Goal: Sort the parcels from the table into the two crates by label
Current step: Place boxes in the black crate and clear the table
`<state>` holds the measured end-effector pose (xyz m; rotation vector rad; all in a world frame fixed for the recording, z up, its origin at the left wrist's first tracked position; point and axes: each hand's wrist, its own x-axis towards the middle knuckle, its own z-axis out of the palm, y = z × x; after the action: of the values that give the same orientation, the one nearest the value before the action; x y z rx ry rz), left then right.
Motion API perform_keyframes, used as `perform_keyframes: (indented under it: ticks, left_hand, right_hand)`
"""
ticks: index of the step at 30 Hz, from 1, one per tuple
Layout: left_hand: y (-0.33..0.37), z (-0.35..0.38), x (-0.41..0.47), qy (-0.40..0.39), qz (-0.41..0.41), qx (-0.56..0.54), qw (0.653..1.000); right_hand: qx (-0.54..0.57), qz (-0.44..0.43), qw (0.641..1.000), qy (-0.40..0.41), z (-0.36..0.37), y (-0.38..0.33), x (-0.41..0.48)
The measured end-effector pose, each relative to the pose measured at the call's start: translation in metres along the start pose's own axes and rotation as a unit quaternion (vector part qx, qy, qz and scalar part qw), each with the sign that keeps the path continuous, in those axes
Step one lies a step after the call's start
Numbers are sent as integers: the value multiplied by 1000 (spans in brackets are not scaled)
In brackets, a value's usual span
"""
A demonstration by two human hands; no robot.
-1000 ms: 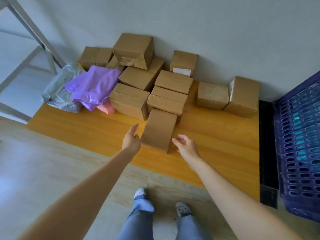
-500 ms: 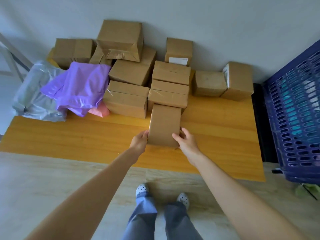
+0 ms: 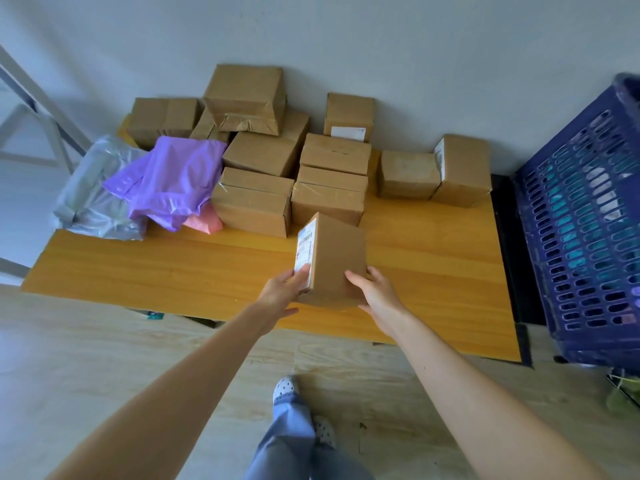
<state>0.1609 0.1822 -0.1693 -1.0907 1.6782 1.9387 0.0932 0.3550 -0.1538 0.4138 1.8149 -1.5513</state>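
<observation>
You cannot read the label point(image 3: 304, 252) on the box point(image 3: 337, 258) you hold, as its print is too small. Your left hand point(image 3: 282, 292) and right hand point(image 3: 377, 292) grip it, and some of their fingers are out of sight under or behind it. The crate point(image 3: 588, 237) is cut off by the right edge, and its contents show only as teal and white patches through the slots. The pink bag point(image 3: 206, 223) lies mostly hidden under the purple bag point(image 3: 169, 181), which also covers part of the grey bag point(image 3: 93, 188). A green thing point(image 3: 623, 398) at lower right is blurred and cut off.
</observation>
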Motion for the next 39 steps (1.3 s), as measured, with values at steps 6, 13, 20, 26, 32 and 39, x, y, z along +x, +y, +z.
perform_keyframes:
  ticks: [6,13,20,26,32,39]
  left_hand:
    - [5,11,-37,18,29,-19,999]
    - [33,25,-82,56,93,-52,993]
    - [88,24,-123,26,195,-66,978]
    - [121,4,-145,-2,270,-35,962]
    - [144,-13,-162,6,343,-3,939]
    - [160,-46,-181,20,389,33,920]
  right_hand:
    - [33,-42,998,-37,-16,-5,-28]
    - [29,-139,986,-86,-30,-27,-56]
    - [-1,-235,962,-140,-24,-82,-81]
    - [-25,-259,947,-190,-13,-125,-110]
    - [-12,-321,924,-205,-1,-142,-123]
    - [4,-337,921,-195,25,-163,-142]
